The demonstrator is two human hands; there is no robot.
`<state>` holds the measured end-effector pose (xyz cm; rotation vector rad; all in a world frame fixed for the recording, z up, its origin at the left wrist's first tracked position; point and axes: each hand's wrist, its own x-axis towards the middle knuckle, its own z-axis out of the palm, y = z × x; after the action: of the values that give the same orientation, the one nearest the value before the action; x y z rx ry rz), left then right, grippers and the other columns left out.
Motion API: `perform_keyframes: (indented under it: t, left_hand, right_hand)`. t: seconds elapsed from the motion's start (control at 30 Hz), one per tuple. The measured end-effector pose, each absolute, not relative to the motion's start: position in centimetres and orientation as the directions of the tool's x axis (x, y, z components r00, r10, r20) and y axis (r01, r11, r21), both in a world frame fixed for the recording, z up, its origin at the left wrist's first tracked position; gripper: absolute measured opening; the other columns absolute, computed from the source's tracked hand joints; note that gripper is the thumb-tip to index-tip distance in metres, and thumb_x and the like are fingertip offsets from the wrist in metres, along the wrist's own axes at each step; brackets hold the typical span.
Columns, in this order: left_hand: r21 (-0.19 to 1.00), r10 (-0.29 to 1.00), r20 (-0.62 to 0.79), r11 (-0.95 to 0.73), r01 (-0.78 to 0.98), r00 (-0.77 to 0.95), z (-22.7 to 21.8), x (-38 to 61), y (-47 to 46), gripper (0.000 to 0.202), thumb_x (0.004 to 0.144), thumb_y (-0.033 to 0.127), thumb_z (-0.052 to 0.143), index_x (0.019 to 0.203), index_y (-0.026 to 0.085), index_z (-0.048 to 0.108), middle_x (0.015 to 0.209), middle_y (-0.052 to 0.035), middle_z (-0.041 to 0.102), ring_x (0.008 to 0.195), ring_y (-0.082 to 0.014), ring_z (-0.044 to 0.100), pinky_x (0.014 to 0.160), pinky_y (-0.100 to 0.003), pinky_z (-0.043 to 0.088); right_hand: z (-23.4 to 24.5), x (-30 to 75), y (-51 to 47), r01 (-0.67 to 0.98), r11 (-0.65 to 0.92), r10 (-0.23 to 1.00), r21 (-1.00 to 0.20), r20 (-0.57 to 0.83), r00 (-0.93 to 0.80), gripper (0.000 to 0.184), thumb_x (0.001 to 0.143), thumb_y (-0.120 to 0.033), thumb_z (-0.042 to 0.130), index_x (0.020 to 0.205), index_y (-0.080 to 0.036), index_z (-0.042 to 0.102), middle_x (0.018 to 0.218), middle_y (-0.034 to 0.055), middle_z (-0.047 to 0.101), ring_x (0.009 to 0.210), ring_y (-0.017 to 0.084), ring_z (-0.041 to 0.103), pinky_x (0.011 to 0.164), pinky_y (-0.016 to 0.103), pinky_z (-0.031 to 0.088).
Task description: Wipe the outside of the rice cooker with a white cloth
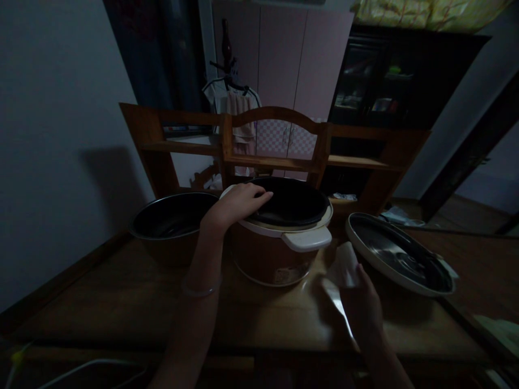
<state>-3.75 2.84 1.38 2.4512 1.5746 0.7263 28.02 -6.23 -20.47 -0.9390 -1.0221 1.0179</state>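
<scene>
A brown and white electric cooker point(265, 251) with a dark interior stands on the wooden table, its white handle point(310, 239) facing me. My left hand point(241, 202) reaches over its left rim, fingers curled over the edge and partly hidden. A dark inner pot point(162, 246) stands to the left of the cooker, partly behind my left forearm. My right hand point(363, 305), in front of the cooker at the right, pinches a crumpled white tissue point(344, 265). Just below the tissue is a pale, thin-handled shape point(336, 297), too blurred to name.
A round lid point(399, 251) lies tilted, inner side up, at the right of the table point(263, 324). Along the back edge rises a wooden shelf frame point(279, 113). A wall point(60, 135) borders the left side; a white cable point(101, 362) shows at the lower left.
</scene>
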Motion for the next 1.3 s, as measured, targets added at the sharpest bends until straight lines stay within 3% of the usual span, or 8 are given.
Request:
perform_keyframes:
  t: [0.1,0.23,0.37,0.57,0.77,0.93,1.13,1.3]
  left_hand:
    - [0.363,0.883,0.32,-0.449,0.817,0.343,1.3,-3.8,2.9,0.047,0.101,0.05,0.043,0.103,0.019,0.08,0.08,-0.0052,0.077,0.079,-0.0201,0.07,0.069,-0.026,0.045]
    - [0.348,0.878,0.332,-0.453,0.821,0.344,1.3,-3.9,2.9,0.048,0.101,0.05,0.043,0.1,0.019,0.079,0.079,-0.0049,0.077,0.078,-0.02,0.07,0.068,-0.027,0.044]
    - [0.347,0.88,0.326,-0.45,0.823,0.345,1.3,-3.8,2.9,0.047,0.101,0.05,0.043,0.098,0.02,0.079,0.079,-0.0051,0.077,0.077,-0.0197,0.069,0.067,-0.027,0.044]
    - [0.343,0.882,0.325,-0.447,0.826,0.342,1.4,-3.7,2.8,0.046,0.101,0.049,0.043,0.096,0.02,0.079,0.078,-0.0052,0.077,0.077,-0.0201,0.069,0.068,-0.027,0.044]
    - [0.333,0.882,0.321,-0.445,0.831,0.344,1.6,-3.6,2.7,0.046,0.101,0.049,0.043,0.095,0.02,0.079,0.077,-0.0048,0.076,0.077,-0.0201,0.069,0.067,-0.027,0.043]
    - [0.339,0.885,0.322,-0.438,0.832,0.335,1.5,-3.6,2.8,0.047,0.101,0.049,0.043,0.101,0.02,0.08,0.078,-0.0051,0.076,0.077,-0.0203,0.07,0.068,-0.027,0.044]
    - [0.33,0.89,0.32,-0.425,0.843,0.324,1.5,-3.5,2.7,0.047,0.101,0.05,0.044,0.104,0.02,0.08,0.078,-0.0053,0.077,0.079,-0.0209,0.071,0.07,-0.027,0.045]
    - [0.327,0.897,0.31,-0.412,0.85,0.315,1.5,-3.4,2.7,0.046,0.101,0.049,0.045,0.104,0.02,0.08,0.078,-0.005,0.077,0.081,-0.0217,0.071,0.071,-0.027,0.045]
  right_hand:
    - [-20.0,27.5,-5.4,-0.306,0.226,0.962,-0.925,0.161,0.223,0.042,0.093,-0.053,0.064,0.126,-0.028,0.072,0.131,0.0043,0.074,0.134,0.026,0.062,0.114,0.049,0.051]
    - [-18.8,26.1,-4.9,-0.533,0.104,0.992,-0.84,0.05,0.116,0.044,0.098,-0.057,0.05,0.12,-0.028,0.074,0.139,0.0058,0.069,0.138,0.026,0.058,0.117,0.054,0.044]
    - [-17.8,25.2,-5.0,-0.606,0.101,0.994,-0.789,0.052,0.099,0.051,0.099,-0.061,0.041,0.113,-0.028,0.077,0.134,0.0085,0.072,0.14,0.028,0.056,0.116,0.062,0.042]
    - [-16.2,25.1,-5.5,-0.751,-0.006,0.982,-0.661,-0.144,0.119,0.046,0.096,-0.059,0.052,0.111,-0.022,0.076,0.129,0.0104,0.074,0.129,0.029,0.064,0.11,0.056,0.051]
    - [-16.6,25.8,-5.8,-0.648,-0.089,0.977,-0.756,-0.195,0.092,0.02,0.086,-0.029,0.073,0.104,-0.021,0.076,0.103,0.0063,0.081,0.099,0.026,0.078,0.087,0.041,0.066]
    - [-17.2,25.6,-6.4,-0.57,-0.044,0.985,-0.821,-0.131,0.114,0.021,0.084,-0.03,0.076,0.103,-0.023,0.076,0.095,0.0051,0.082,0.09,0.029,0.08,0.08,0.044,0.069]
    - [-16.7,25.5,-8.0,-0.667,-0.152,0.954,-0.729,-0.285,0.094,0.02,0.079,-0.022,0.082,0.098,-0.019,0.076,0.086,0.0021,0.081,0.075,0.019,0.079,0.064,0.024,0.066]
    - [-17.7,26.0,-8.6,-0.665,-0.164,0.951,-0.729,-0.295,0.089,0.022,0.081,-0.029,0.081,0.099,-0.018,0.076,0.086,0.0052,0.081,0.076,0.025,0.079,0.069,0.036,0.069]
